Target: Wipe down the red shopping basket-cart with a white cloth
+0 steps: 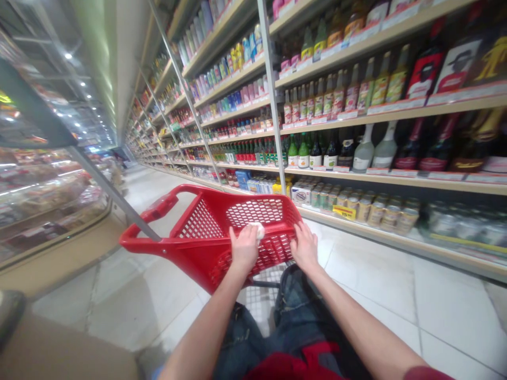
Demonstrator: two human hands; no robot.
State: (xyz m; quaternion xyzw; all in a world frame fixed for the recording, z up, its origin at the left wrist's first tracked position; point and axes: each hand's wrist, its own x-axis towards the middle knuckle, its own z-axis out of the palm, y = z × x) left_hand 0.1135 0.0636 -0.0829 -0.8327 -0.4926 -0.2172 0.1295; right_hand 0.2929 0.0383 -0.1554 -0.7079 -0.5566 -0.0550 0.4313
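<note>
A red plastic shopping cart (194, 248) stands right in front of me, its basket walls pierced with a grid of holes. My left hand (244, 247) is at the cart's near side, closed on a small crumpled white cloth (259, 231) pressed to the red plastic. Most of that cloth is hidden by the fingers, and it could be a paper wipe. At the right end of the basket, my right hand (304, 245) holds the rim with its fingers bent over the edge.
Long shelves (396, 179) of bottles and cans run along the right, with a yellow price tag (344, 212) low down. A refrigerated display case (51, 200) lines the left. A grey pole (114, 195) rises from the cart's handle end. Pale floor tiles (376, 285) lie around.
</note>
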